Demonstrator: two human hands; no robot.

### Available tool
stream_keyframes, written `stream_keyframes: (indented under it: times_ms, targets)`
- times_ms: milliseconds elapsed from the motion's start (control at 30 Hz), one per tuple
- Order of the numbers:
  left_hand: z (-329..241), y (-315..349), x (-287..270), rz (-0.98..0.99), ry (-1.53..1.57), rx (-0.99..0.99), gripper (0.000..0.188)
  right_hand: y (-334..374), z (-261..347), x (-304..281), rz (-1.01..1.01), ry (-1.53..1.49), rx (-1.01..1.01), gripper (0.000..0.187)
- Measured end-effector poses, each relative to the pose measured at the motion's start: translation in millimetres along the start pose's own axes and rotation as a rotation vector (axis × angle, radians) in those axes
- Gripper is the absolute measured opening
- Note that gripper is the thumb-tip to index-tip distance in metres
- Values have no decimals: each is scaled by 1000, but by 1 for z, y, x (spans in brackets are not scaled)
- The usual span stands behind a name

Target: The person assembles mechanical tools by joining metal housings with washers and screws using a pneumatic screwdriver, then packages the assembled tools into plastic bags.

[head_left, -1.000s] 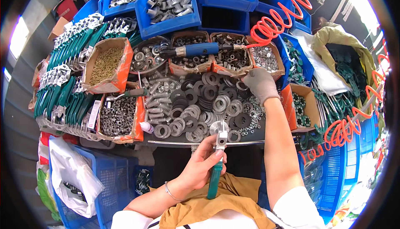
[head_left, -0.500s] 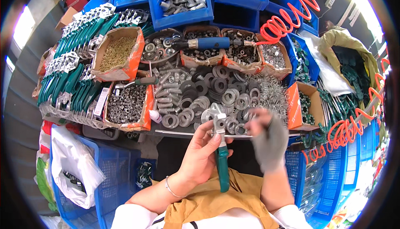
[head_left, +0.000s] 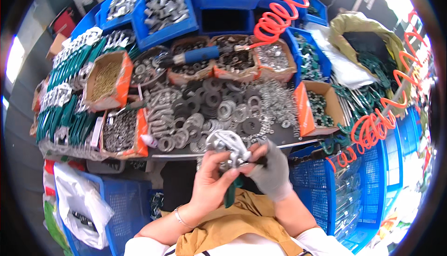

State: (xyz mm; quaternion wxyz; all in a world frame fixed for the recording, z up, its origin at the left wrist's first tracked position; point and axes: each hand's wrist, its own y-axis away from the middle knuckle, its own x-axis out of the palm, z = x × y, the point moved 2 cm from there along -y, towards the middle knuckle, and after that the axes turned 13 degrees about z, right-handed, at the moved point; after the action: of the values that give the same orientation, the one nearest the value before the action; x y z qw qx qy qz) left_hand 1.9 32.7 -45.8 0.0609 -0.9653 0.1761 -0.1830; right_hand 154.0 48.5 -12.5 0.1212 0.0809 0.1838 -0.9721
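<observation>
Gloved right hand has moved in from the parts to the green-handled metal tool.
Its fingers curl at the metal end (blur hides what they pinch); the left hand grips the tool between thumb and fingers, near the surface. Beyond lie dark washers and, left of them, springs.
</observation>
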Motion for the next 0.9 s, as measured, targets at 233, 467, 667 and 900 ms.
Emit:
stream_keyframes:
  times_ms: [233, 467, 667, 900]
  targets:
    - [3, -1, 2, 60, -125, 50, 40, 1, -7, -12, 230, -1080, 470, 19]
    - [-4, -15, 20, 222, 356, -143, 45, -8, -1, -32, 363, -723, 540, 24]
    - [3, -27, -3, -17, 597, -125, 35, -171, -2, -195, -143, 1101, 363, 35]
    - [21, -15, -23, 195, 692, -196, 58, -238, -89, -276, 70, 1558, 916, 27]
